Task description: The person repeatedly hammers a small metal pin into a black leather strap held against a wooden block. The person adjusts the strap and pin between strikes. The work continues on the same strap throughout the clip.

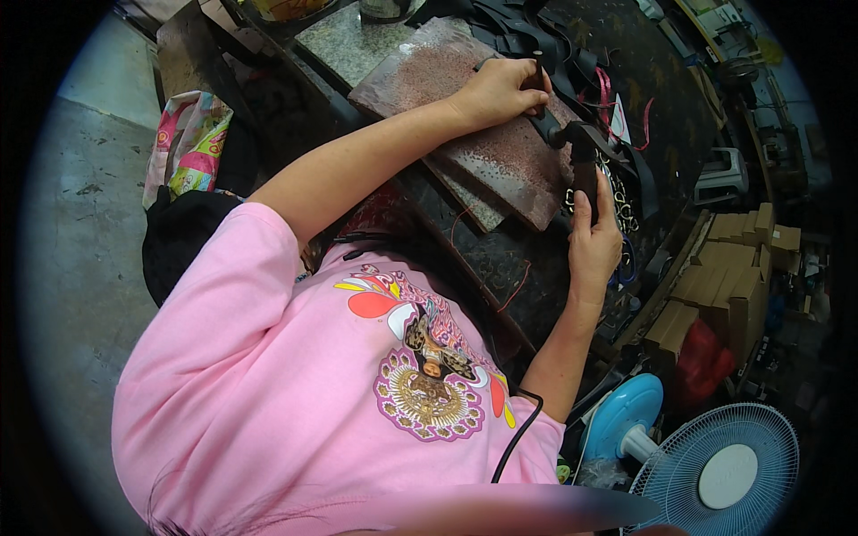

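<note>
Head view: the left hand [500, 89] is closed around a dark tool handle [545, 121] over the worn board [500, 152], while the right hand [594, 237] pinches a black strap [585, 174] beside it. Judging by this, a punching or setting step is in hand (metal rings [621, 210] lie near); the next stroke calls for a steady strap.

I'm in a small leather workshop: my dark, scuffed workbench [500, 259] carries a worn stone slab [500, 152] and a heap of black straps [527, 31], with stacked cardboard boxes [724, 277] and a blue floor fan [715, 469] alongside.
</note>
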The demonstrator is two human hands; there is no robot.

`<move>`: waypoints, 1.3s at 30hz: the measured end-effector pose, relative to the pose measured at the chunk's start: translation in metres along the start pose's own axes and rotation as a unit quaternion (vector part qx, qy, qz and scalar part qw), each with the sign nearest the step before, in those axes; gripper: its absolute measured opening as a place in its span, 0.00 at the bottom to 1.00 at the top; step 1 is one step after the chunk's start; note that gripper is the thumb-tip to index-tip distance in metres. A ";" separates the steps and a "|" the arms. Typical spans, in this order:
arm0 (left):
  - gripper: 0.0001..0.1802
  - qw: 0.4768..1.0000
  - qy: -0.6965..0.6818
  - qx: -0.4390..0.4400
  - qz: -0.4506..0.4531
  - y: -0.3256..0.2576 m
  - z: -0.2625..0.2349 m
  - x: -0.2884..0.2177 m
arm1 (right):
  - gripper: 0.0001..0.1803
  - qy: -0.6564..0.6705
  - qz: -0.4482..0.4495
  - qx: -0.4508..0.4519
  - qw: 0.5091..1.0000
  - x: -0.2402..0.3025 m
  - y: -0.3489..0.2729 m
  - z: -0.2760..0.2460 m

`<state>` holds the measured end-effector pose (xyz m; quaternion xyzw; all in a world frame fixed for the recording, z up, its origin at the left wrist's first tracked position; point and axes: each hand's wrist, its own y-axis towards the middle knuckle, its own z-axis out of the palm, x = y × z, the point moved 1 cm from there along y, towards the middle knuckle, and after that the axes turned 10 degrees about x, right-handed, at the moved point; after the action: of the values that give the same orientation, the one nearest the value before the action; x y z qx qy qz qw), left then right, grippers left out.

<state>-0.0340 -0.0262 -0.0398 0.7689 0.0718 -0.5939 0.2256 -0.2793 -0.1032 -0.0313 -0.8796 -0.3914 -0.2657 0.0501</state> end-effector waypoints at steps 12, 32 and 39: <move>0.08 0.973 0.189 -0.015 0.135 0.003 0.010 -0.005 | 0.23 0.077 0.005 0.021 0.997 -0.014 0.005 0.000; 0.07 0.938 0.282 0.022 0.201 0.008 0.019 -0.006 | 0.22 0.208 -0.111 -0.101 0.967 0.048 0.023 -0.106; 0.08 0.935 0.293 0.030 0.200 0.009 0.018 -0.006 | 0.18 -0.031 -0.069 -0.087 0.993 0.074 0.022 -0.073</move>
<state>-0.0483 -0.0414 -0.0348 0.9137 -0.0382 -0.2868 0.2853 -0.2542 -0.0911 0.0713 -0.8592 -0.4283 -0.2741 -0.0568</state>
